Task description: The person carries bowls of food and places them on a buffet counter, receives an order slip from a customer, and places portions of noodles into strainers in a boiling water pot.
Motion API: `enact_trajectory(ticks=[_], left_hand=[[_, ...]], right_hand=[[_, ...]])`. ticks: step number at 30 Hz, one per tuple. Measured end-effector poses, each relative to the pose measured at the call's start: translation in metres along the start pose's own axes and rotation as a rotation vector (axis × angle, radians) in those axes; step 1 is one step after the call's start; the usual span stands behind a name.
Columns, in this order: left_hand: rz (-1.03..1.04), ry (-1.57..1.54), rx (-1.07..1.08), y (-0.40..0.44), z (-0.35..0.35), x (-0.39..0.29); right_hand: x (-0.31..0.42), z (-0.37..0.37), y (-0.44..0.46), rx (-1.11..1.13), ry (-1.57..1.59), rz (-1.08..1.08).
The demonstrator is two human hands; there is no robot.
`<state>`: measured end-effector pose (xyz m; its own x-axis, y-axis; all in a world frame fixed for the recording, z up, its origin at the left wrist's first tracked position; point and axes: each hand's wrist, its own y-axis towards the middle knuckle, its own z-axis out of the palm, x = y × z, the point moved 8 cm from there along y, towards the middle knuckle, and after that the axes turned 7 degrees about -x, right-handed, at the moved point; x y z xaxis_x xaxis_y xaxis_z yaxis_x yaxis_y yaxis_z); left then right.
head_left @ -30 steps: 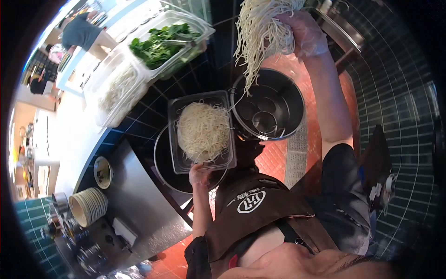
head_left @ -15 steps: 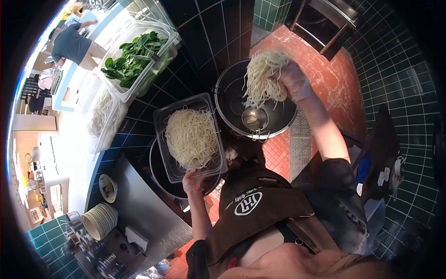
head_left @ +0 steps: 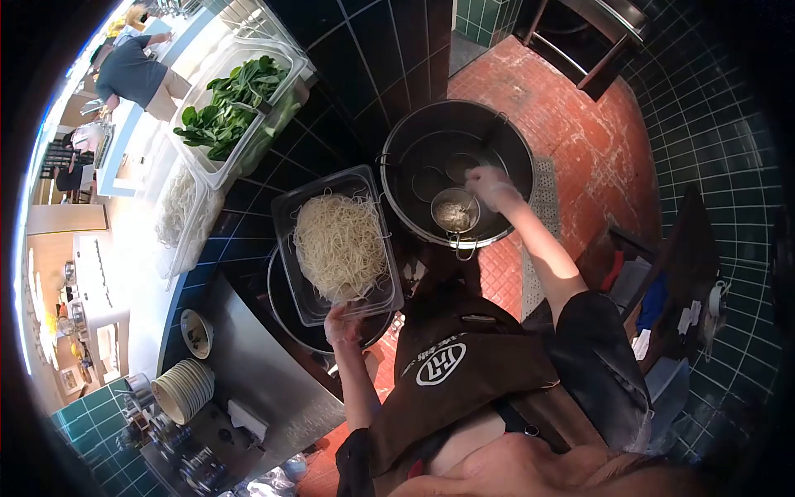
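Observation:
My left hand [head_left: 343,325], in a clear glove, grips the near edge of a clear plastic tub [head_left: 312,313] holding a heap of pale noodles [head_left: 341,246]. Over a large round metal pot [head_left: 400,214] is my gloved right hand [head_left: 492,187], its fingers closed at a round strainer basket; what they hold is hidden. Noodles [head_left: 453,217] lie in that strainer [head_left: 438,203], which sits inside the pot near its front rim. Other round strainer rings show deeper in the pot.
Tubs of leafy greens [head_left: 222,116] and white noodles [head_left: 178,207] stand at the upper left. A steel counter [head_left: 269,364] carries stacked bowls [head_left: 184,391]. Another pot sits under the noodle tub. Someone bends over [head_left: 132,73] far off at the upper left.
The noodle bunch in my right hand came down from above the pot into the strainer. My right hand moved down with it. My left hand still holds the tub.

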<state>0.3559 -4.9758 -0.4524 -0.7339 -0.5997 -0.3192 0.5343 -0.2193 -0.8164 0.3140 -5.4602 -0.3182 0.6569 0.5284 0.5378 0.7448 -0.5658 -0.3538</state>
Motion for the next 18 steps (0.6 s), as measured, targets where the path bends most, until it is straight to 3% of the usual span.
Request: enact_trajectory(ticks=[2, 5, 8, 11, 14, 16, 18], left_hand=[[-0.02, -0.041, 0.026, 0.002, -0.001, 0.001], [-0.048, -0.066, 0.009, -0.003, 0.002, 0.002], [-0.032, -0.044, 0.018, 0.001, 0.0, 0.001], [-0.037, -0.035, -0.035, -0.004, 0.001, 0.001], [-0.022, -0.081, -0.059, -0.004, 0.002, 0.004], [-0.003, -0.063, -0.048, -0.011, 0.009, 0.004], [0.022, -0.059, -0.027, -0.015, 0.015, 0.003]], right_hand=[[-0.029, -0.004, 0.021, -0.08, -0.052, 0.079], [-0.051, 0.033, 0.019, 0.224, -0.074, 0.287], [-0.075, 0.077, 0.028, 0.352, 0.117, 0.414], [-0.052, 0.051, 0.024, -0.144, 0.212, 0.166], [-0.04, 0.037, 0.026, -0.325, 0.245, -0.053], [-0.012, 0.022, 0.014, -0.347, 0.257, -0.201], [0.018, 0.016, -0.009, -0.12, 0.189, -0.163]])
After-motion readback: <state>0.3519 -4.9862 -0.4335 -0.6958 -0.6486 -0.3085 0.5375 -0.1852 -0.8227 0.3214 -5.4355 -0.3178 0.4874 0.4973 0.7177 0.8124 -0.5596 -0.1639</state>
